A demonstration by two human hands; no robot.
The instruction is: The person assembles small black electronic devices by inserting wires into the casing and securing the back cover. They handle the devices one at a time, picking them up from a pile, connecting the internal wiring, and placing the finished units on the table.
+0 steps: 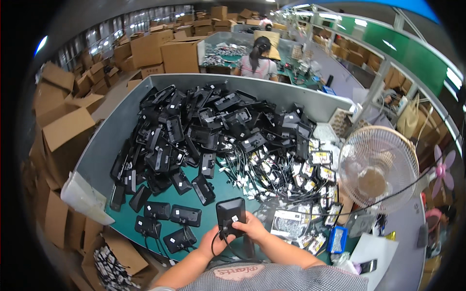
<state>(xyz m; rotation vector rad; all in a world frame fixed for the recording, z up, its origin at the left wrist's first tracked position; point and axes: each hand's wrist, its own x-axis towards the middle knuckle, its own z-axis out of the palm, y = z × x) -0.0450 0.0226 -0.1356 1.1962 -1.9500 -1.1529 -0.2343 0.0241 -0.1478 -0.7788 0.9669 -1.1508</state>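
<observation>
Near the front edge of the green bench, both my hands hold a black rectangular plastic housing (230, 211) upright, with small white labels on it. My left hand (213, 242) grips its lower left, where a black cable loops down. My right hand (250, 228) is closed on its lower right side, thumb across the face. To the left lie several similar housings (186, 216), some with black cables attached. Beyond my hands is a large heap of black plastic housings (194, 131). Right of the heap lie many bundled black cables with white connectors (257, 174).
Grey panels (116, 114) wall the bench. At its right stand a caged fan (378, 169), a blue box (337, 239) and a phone (368, 266). Cardboard boxes (68, 128) line the left; one open carton (116, 252) holds cables. Another person (257, 60) sits ahead.
</observation>
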